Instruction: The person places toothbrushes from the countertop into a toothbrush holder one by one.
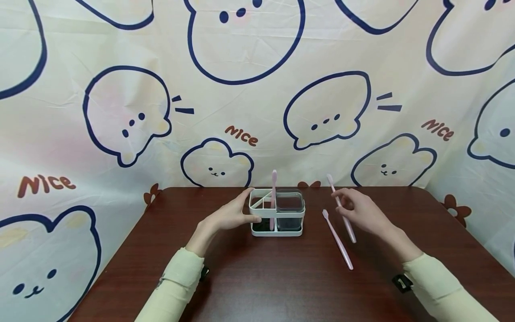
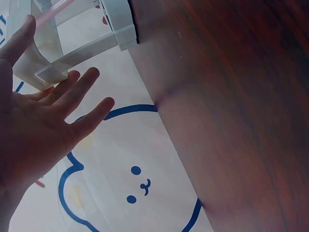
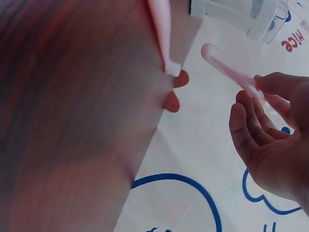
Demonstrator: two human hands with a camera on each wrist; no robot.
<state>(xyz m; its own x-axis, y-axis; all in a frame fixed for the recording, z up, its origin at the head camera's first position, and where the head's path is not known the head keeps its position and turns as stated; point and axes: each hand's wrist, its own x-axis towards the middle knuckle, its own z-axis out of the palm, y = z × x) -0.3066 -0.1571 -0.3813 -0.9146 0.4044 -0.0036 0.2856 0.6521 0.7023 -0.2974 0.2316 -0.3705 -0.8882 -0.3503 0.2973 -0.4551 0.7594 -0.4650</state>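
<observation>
My left hand (image 1: 229, 215) grips the left end of a white toothbrush holder (image 1: 295, 233), thumb at the front and fingers behind. In the left wrist view the same holder (image 2: 89, 50) sits between thumb and fingertips, the other fingers spread. One pink toothbrush (image 1: 274, 185) stands upright in a middle slot of it. To the right, my right hand (image 1: 364, 210) pinches a second pink toothbrush (image 1: 349, 230) between thumb and fingers, its handle end (image 3: 222, 65) raised in the right wrist view. A third pink toothbrush (image 1: 339, 243) lies on the table, left of that hand.
A clear cup (image 1: 290, 203) fills the holder's right compartment. The dark brown wooden table (image 1: 265, 281) reaches back to a pale cloth (image 1: 257, 107) printed with cartoon bears, which hangs behind and at the sides.
</observation>
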